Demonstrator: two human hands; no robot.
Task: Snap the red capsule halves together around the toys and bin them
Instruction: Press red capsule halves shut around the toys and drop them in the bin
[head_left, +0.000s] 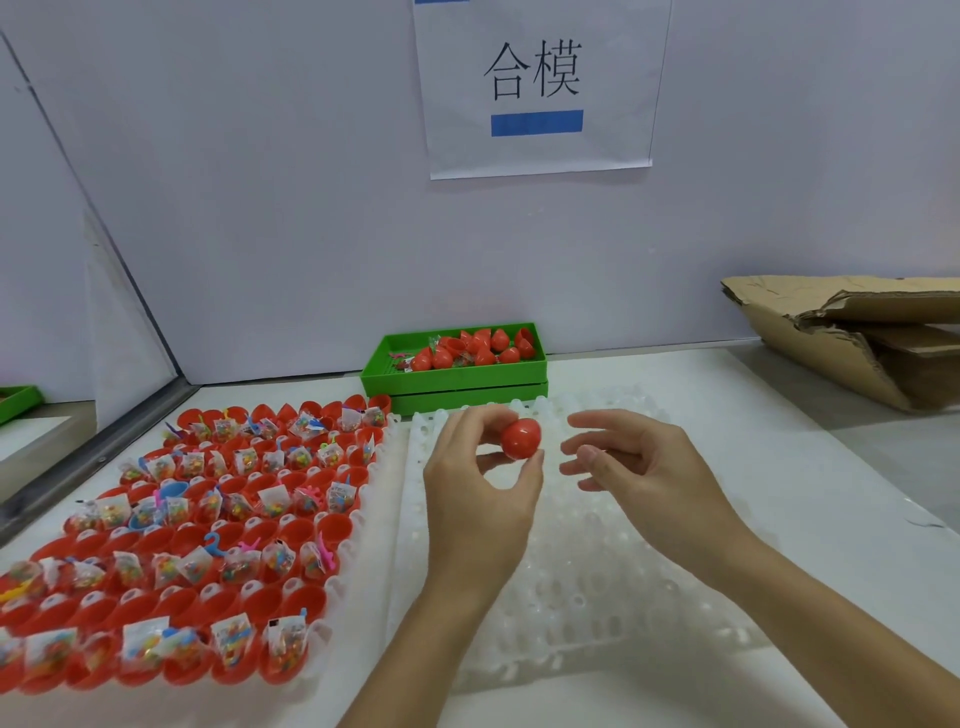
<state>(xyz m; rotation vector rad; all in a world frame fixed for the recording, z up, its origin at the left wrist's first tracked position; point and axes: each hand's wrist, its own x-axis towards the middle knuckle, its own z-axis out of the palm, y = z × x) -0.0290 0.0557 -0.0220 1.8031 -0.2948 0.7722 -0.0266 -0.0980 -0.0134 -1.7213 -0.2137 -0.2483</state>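
My left hand (480, 478) pinches a closed red capsule (521, 439) between thumb and fingertips, above the white holder tray (597, 571). My right hand (639, 462) hovers just right of the capsule, fingers loosely curled, holding nothing and not touching it. On the left a white tray (363, 519) holds several rows of open red capsule halves (291, 540), many with small bagged toys (275, 501) in them. A green bin (457, 375) at the back holds several closed red capsules (483, 345).
A torn cardboard box (852, 332) lies at the back right. A paper sign (535, 88) hangs on the grey wall. A grey partition closes off the left side, with another green bin's corner (18, 401) behind it.
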